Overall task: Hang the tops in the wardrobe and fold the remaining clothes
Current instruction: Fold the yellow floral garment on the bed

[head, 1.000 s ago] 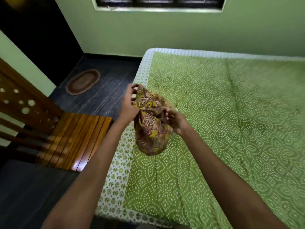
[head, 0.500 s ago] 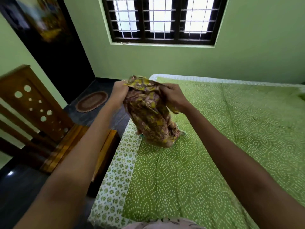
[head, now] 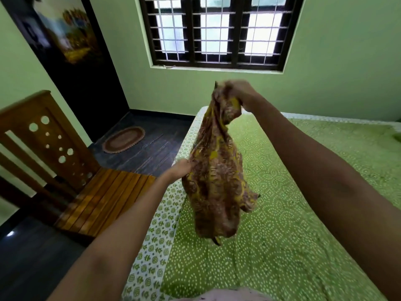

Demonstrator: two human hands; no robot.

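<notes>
Hanging over the bed (head: 303, 192), the patterned garment (head: 217, 181) is clamped at its top by the right hand (head: 238, 92), left hand (head: 182, 169) fingers pinching its side.

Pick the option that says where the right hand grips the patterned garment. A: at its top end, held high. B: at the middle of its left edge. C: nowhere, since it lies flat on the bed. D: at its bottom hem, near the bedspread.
A: the right hand bunches the top of the patterned garment, which hangs down over the bed, while the left hand pinches its side lower down.

right hand (head: 237, 92) motion-blurred, its grip on the garment (head: 217, 177) indistinct, chair (head: 65, 170) cut off at left
</notes>
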